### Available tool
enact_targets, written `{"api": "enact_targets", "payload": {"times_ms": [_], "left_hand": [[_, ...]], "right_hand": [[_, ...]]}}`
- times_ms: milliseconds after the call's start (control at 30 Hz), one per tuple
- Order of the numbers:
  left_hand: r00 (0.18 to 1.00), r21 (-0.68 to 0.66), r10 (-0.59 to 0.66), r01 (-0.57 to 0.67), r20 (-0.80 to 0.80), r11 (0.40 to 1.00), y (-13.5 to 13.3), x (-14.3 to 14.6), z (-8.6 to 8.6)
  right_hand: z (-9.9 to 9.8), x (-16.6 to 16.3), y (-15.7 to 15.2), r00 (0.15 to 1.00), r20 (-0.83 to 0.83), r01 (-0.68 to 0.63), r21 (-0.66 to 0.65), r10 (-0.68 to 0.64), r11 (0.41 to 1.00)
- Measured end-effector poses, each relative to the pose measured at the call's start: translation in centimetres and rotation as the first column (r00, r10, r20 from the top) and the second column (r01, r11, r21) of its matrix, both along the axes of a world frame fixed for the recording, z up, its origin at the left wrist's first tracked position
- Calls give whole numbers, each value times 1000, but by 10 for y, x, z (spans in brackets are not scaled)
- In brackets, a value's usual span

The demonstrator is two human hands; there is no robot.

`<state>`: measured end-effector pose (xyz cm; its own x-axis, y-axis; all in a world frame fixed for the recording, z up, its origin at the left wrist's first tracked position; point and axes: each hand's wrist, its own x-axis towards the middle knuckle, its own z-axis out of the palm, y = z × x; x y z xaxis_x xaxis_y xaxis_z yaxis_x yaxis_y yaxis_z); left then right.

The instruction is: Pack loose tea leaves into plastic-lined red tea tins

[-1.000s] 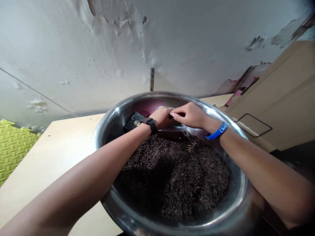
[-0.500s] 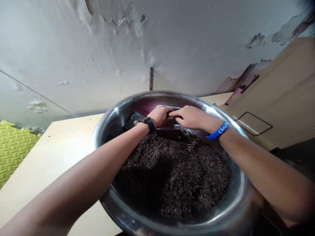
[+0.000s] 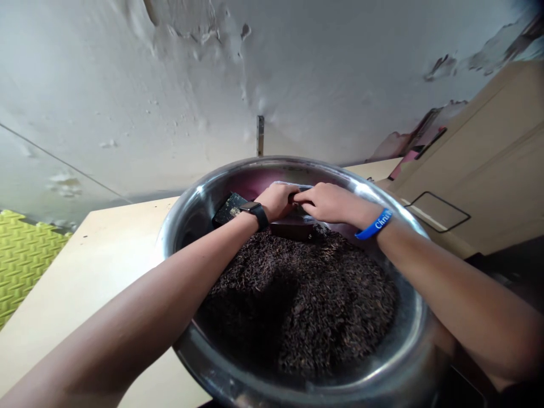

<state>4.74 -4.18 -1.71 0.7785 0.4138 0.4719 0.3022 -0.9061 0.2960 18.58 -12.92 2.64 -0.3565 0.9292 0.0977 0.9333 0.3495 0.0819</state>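
A wide steel bowl [image 3: 199, 195] holds a heap of loose dark dried leaves [image 3: 335, 300] that look like tea. Near its far side, a small brown box [image 3: 292, 231] stands on the leaves with a pale, shiny plastic bag [image 3: 289, 184] at its top. My left hand [image 3: 278, 199], with a black watch at the wrist, curls its fingers on the bag from the left. From the right, my right hand [image 3: 329, 201] pinches at the same bag, its fingertips meeting the left ones. The fingers hide the bag's mouth and most of the box.
A dark, speckled box [image 3: 229, 208] leans inside the bowl at the far left. The bowl rests on a pale wooden table [image 3: 119, 238] against a peeling wall. To the right is a wooden cabinet [image 3: 501, 170] with a black wire handle; a yellow-green foam mat [image 3: 25, 260] lies at the left.
My hands stay together at the bag with almost the same grip. Only a very slight shift of the hands and the view shows.
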Motion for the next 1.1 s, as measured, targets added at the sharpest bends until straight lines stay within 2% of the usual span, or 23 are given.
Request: {"api": "enact_targets", "payload": {"times_ms": [200, 367, 467, 567, 667, 767, 900, 1000, 1100], "left_hand": [[1000, 11, -1, 1, -9, 1000, 2, 1, -1], [999, -4, 24, -24, -22, 1000, 1, 0, 0], [999, 8, 28, -27, -19, 1000, 0, 0, 0], [999, -15, 32, -32, -3, 999, -1, -1, 3], [999, -56, -14, 12, -38, 998, -4, -4, 8], [993, -89, -38, 29, -108, 996, -6, -7, 12], [995, -60, 57, -62, -86, 996, -5, -5, 10], [991, -27, 101, -104, -89, 994, -4, -2, 7], [991, -7, 103, -104, -88, 994, -3, -1, 5]], "right_hand": [[2, -3, 0, 994, -111, -5, 68, 12, 998], [-1, -2, 1, 998, -56, 3, 39, -1, 999], [3, -5, -2, 981, -194, -10, 97, 29, 995], [10, -13, -10, 919, -380, -48, 162, 107, 986], [14, -25, -22, 857, -472, -149, 158, 207, 976], [11, -39, -29, 804, -505, -321, 74, 313, 944], [-6, -55, -28, 780, -485, -502, -105, 396, 859], [-24, -59, -23, 815, -422, -526, -249, 397, 813], [-44, -57, -16, 867, -381, -459, -364, 321, 810]]}}
